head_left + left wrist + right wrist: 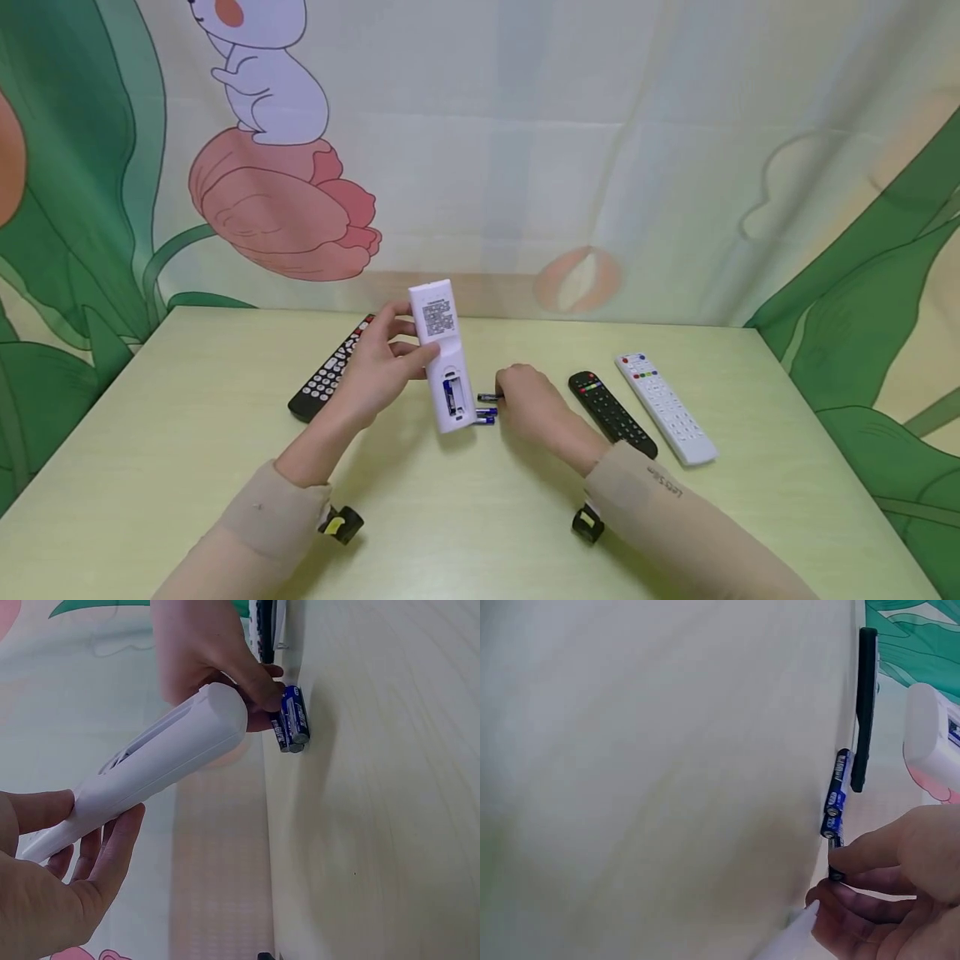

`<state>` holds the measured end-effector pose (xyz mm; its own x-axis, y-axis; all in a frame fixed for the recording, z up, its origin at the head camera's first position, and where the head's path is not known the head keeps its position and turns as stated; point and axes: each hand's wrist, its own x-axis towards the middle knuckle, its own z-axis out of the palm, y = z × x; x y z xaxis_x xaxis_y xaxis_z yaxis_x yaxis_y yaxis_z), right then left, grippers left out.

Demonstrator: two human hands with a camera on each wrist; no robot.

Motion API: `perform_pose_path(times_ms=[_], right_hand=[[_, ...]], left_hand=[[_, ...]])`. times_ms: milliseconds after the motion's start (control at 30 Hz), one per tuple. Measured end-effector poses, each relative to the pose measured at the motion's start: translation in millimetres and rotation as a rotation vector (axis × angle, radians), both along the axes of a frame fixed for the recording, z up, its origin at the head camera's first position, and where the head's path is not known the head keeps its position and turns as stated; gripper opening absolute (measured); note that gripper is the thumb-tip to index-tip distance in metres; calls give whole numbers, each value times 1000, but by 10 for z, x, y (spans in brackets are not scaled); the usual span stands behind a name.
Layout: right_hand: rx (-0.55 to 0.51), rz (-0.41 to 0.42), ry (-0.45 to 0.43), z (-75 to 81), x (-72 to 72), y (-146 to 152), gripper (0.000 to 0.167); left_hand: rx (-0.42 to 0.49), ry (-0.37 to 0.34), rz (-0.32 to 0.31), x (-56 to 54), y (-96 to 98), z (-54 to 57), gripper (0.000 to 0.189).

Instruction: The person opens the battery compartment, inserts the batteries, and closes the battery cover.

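My left hand grips a white remote control above the table, its back turned toward me. Its battery compartment has no cover on, and a blue battery lies in one side of it; the other side looks vacant. Just right of the remote, my right hand is down at the tabletop, with thumb and fingers pinching a dark battery. Two more blue batteries lie side by side on the table, close to those fingertips.
A black remote lies at the left, partly behind my left hand. On the right are a smaller black remote and a white remote. A printed curtain hangs along the far edge of the table.
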<state>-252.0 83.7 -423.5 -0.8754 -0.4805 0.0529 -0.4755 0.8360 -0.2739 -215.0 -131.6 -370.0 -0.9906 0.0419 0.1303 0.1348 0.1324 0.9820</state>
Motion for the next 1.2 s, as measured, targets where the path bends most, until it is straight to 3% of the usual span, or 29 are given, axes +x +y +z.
perform_pose_path(times_ms=[800, 1200], right_hand=[[-238, -67, 81, 221, 92, 168, 10], [-335, -33, 148, 342, 194, 247, 7]], left_hand=[[-3, -6, -6, -4, 16, -2, 55], [11, -24, -6, -26, 11, -9, 55]])
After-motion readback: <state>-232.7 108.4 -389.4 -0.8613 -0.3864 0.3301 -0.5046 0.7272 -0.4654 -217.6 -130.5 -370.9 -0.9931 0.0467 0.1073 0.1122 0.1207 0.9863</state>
